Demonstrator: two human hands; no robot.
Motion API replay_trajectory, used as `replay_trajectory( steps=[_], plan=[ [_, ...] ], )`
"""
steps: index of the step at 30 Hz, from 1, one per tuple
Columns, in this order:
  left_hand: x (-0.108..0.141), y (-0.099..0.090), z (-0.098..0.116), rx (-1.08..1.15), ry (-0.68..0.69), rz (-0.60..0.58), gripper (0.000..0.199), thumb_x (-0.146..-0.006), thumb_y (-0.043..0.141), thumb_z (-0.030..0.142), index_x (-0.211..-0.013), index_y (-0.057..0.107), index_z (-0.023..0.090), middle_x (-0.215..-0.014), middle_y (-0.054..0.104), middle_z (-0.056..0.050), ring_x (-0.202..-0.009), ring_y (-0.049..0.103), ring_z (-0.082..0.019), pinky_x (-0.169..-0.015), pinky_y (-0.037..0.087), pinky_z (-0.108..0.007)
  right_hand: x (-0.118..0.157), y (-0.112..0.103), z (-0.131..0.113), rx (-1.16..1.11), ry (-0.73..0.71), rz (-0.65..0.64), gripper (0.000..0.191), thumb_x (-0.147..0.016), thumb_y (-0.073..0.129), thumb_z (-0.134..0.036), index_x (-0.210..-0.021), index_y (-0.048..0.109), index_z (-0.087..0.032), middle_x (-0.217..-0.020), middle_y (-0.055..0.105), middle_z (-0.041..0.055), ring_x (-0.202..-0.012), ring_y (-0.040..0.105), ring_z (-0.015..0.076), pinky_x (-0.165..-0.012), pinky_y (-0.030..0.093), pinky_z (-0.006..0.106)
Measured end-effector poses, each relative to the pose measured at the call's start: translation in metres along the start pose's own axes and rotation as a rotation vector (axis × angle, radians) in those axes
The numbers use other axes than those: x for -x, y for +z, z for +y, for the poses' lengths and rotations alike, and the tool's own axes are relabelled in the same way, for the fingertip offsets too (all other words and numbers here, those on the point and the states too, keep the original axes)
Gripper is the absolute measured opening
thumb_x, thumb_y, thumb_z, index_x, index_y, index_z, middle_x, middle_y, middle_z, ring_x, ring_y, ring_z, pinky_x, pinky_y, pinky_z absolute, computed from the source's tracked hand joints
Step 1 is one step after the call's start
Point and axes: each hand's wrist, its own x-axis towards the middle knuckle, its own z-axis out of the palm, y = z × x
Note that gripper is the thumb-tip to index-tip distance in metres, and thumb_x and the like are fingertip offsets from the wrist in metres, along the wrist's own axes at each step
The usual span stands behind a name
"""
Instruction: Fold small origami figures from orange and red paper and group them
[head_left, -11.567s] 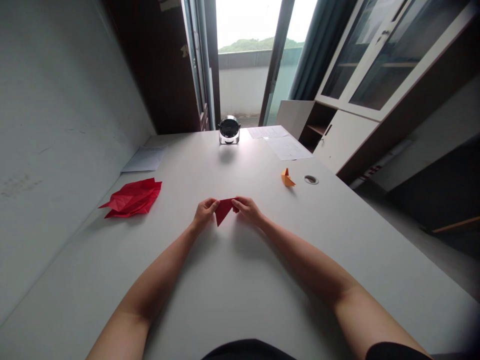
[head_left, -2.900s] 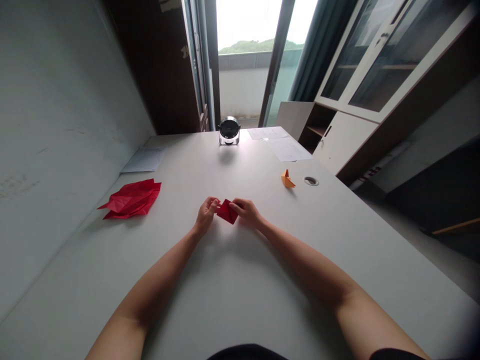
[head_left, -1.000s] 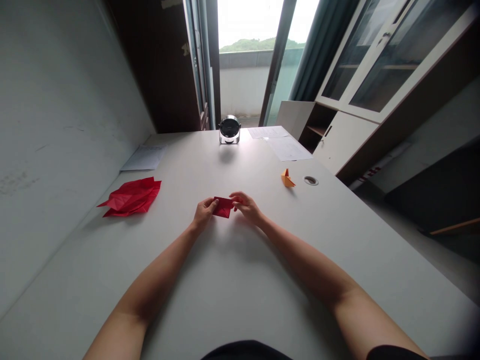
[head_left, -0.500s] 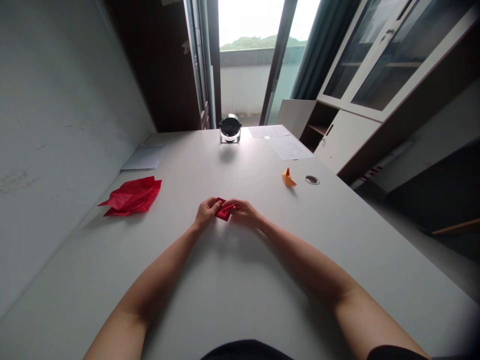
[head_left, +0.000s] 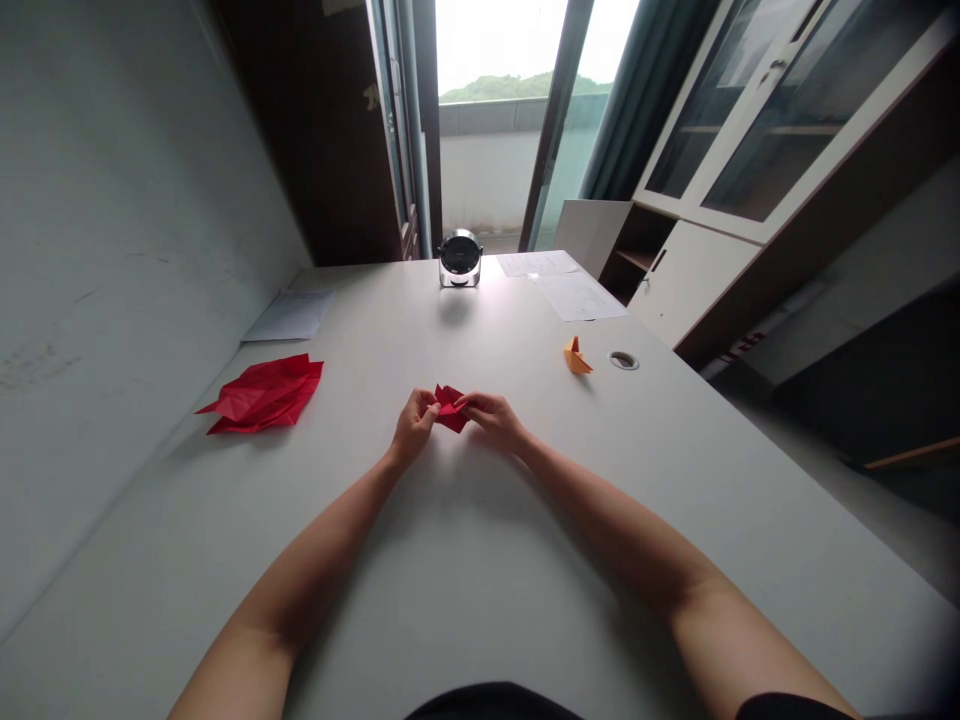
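Paper (head_left: 451,411), red and folded, sat over the table (head_left: 465,560) between the left hand (head_left: 415,422) and the right hand (head_left: 491,416), both clamped on its edges, and from my distant post I judged a light, even pinch best for lining up crisp creases without tearing.

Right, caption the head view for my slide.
Left hand and right hand hold folded red paper at a white table, an orange folded figure farther off to the right.

Red folded piece (head_left: 451,413) in matt paper, smooth satiny tabletop (head_left: 450,580), round device (head_left: 460,256) with shiny metallic rim.
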Motion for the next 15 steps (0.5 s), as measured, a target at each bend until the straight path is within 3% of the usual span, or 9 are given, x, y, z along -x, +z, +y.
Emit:
replay_trajectory(
  steps=[4,9,15],
  plan=[
    [0.003,0.0,0.007,-0.129,0.047,0.018,0.025,-0.093,0.056,0.041,-0.109,0.057,0.021,-0.092,0.07,-0.004,-0.08,0.068,-0.018,-0.07,0.053,-0.029,0.0,-0.001,-0.006,-0.049,0.011,0.033,0.033,-0.079,0.074,-0.046,-0.095,0.075,-0.017,-0.083,0.073,0.0055,-0.075,0.065,0.018,-0.073,0.053,0.033],
    [0.008,-0.002,0.013,-0.315,0.121,-0.04,0.024,-0.091,0.061,0.043,-0.104,0.061,0.022,-0.099,0.073,-0.005,-0.089,0.072,-0.021,-0.066,0.051,-0.025,0.0,-0.002,-0.012,-0.082,0.033,0.065,0.033,-0.079,0.075,-0.046,-0.094,0.076,-0.017,-0.084,0.074,0.0057,-0.077,0.065,0.0183,-0.074,0.053,0.033],
    [0.008,-0.002,0.01,-0.46,0.164,-0.025,0.018,-0.097,0.053,0.037,-0.1,0.064,0.024,-0.091,0.074,-0.002,-0.082,0.071,-0.018,-0.062,0.048,-0.023,-0.001,-0.002,-0.01,-0.109,0.07,0.074,0.039,-0.077,0.077,-0.051,-0.094,0.075,-0.017,-0.086,0.075,0.0062,-0.078,0.066,0.0191,-0.077,0.054,0.034]
  ],
)
